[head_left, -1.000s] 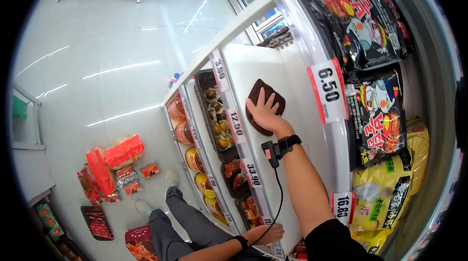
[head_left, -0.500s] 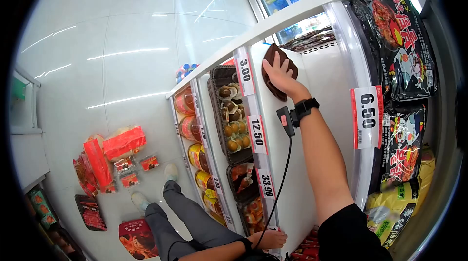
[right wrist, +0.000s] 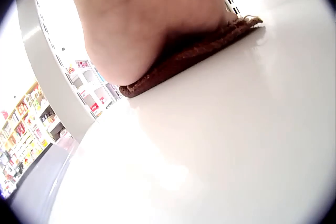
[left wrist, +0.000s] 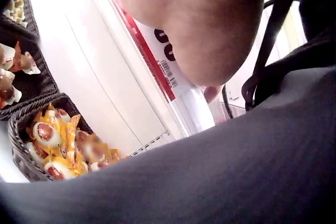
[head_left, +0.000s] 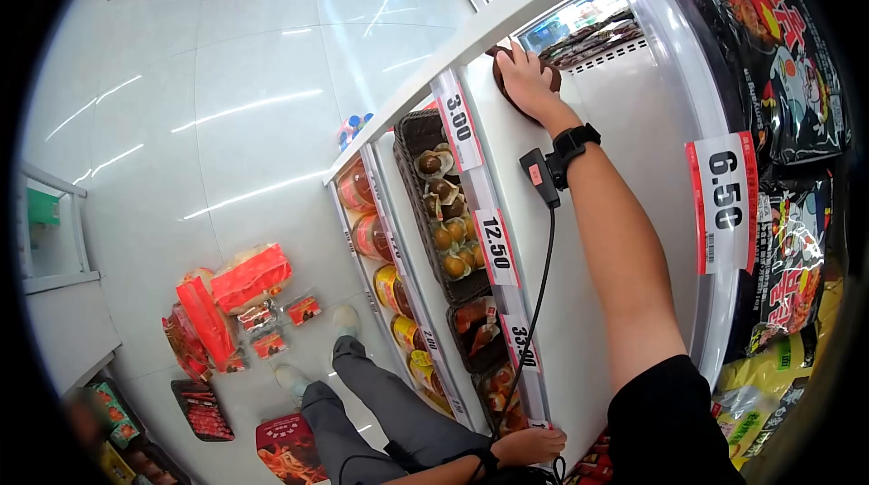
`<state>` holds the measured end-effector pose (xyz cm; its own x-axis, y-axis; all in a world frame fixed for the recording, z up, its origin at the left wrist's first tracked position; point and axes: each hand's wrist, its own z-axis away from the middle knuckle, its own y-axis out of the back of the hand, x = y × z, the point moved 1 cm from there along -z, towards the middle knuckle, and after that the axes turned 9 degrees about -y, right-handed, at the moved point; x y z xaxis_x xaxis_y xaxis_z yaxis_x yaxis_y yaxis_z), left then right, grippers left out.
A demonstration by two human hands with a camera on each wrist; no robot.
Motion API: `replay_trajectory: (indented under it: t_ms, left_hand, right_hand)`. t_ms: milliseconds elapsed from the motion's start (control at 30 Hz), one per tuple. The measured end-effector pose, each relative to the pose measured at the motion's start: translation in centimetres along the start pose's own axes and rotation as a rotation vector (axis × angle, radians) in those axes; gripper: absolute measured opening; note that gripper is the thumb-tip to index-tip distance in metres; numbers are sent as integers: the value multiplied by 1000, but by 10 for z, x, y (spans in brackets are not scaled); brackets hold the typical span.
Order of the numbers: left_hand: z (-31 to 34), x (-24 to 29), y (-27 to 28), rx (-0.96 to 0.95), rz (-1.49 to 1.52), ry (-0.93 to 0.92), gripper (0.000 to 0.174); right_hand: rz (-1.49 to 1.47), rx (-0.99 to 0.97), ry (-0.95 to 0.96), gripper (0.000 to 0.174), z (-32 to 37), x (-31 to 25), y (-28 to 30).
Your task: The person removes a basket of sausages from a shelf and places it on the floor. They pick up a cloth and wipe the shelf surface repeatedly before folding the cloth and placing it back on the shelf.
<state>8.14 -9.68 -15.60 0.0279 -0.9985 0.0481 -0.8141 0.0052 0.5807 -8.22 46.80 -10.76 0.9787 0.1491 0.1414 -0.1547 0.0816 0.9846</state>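
A folded dark brown cloth (head_left: 504, 89) lies on a white shelf board (head_left: 638, 136), near its far end. My right hand (head_left: 532, 89) presses flat on top of it with the fingers straight, hiding most of the cloth. From the right wrist view, the cloth (right wrist: 197, 58) shows as a thin layer between palm and board. Low in the head view, my left hand (head_left: 532, 446) holds the front edge of the shelf, its fingers curled there. The left wrist view has that hand (left wrist: 197, 22) over a red-and-white price tag (left wrist: 163, 58).
Baskets of wrapped eggs (head_left: 445, 213) and jars (head_left: 371, 236) fill lower shelves. Noodle packs (head_left: 787, 77) stand on the shelf to the right, behind a price tag (head_left: 724, 204). Several packages (head_left: 252, 278) and a dark tray (head_left: 203, 410) lie on the floor. A cable hangs from the right wrist camera (head_left: 540, 179).
My right hand has slid the cloth along the board toward its far end. The left hand stays at the shelf edge. The head view has shifted.
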Motion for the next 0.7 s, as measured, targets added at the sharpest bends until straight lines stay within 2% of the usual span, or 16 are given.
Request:
replay_trajectory:
  t_ms: [67, 167, 200, 267, 300, 500, 600, 667, 700]
  left_hand:
    - [-1, 3, 5, -66, 32, 33, 15]
    - [-1, 3, 11, -73, 62, 56, 18]
    - [-2, 5, 11, -80, 67, 47, 18]
    - [-2, 6, 9, -3, 202, 156, 20]
    - [-1, 0, 13, 98, 123, 145, 12]
    - [-2, 0, 28, 22, 137, 177, 13]
    - [-4, 1, 34, -80, 124, 163, 12]
    - [-2, 1, 30, -36, 155, 178, 11]
    - [-2, 3, 28, 2, 189, 194, 10]
  right_hand:
    - [-228, -19, -194, 64, 49, -26, 32]
    - [-218, 0, -233, 66, 67, -16, 27]
    - [-204, 23, -246, 66, 74, -10, 25]
    - [-209, 25, -328, 66, 94, 6, 18]
    - [-214, 21, -375, 66, 105, 15, 16]
    - [-212, -13, -549, 66, 169, 72, 5]
    - [-183, -34, -568, 67, 171, 77, 7]
    - [-194, -63, -589, 68, 164, 77, 8]
    - [-182, -69, -595, 68, 147, 96, -8]
